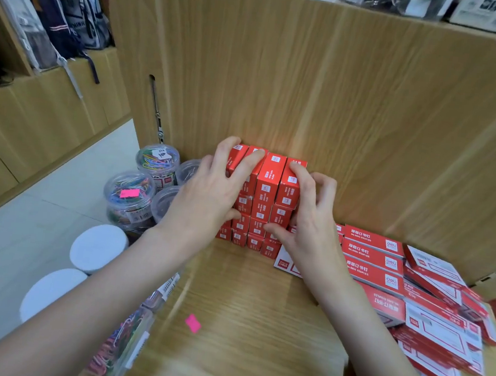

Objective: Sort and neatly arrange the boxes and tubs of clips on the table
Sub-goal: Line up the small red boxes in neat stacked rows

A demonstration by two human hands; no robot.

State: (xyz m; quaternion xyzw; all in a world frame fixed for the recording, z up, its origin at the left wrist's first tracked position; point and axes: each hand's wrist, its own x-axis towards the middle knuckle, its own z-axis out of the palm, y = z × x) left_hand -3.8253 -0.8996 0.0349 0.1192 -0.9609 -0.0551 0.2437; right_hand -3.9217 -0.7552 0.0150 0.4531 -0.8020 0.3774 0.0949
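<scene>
While both hands are pressing on it from opposite sides, the stack of small red boxes (265, 202) is standing against the wooden back panel (342, 90), which is probably serving as a stop so the rows square up. The left hand (209, 196) is spreading wide, its fingers (254, 158) lying over the top left boxes and its thumb reaching under toward a lower row; it is bracing the stack rather than lifting anything. The right hand (310, 222) is half curled, fingertips resting on the top right box and thumb pushing at a lower box, so neither hand is closing around a single box. Judging by this, the person is nudging the columns flush. Just outside the left hand, clear tubs of coloured clips (129, 196) are standing in a cluster, two of them showing white lids (98, 247) nearer the person, and one clear box of clips (123, 346) is lying beneath the left forearm at the counter edge. Beyond the right wrist, larger flat red boxes (374, 256) are partly lined up, while those farther out (439, 339) are lying loosely overlapped and appear unsorted. A pink sticky note (192, 323) is lying on the bare counter (241, 325) between the forearms.
</scene>
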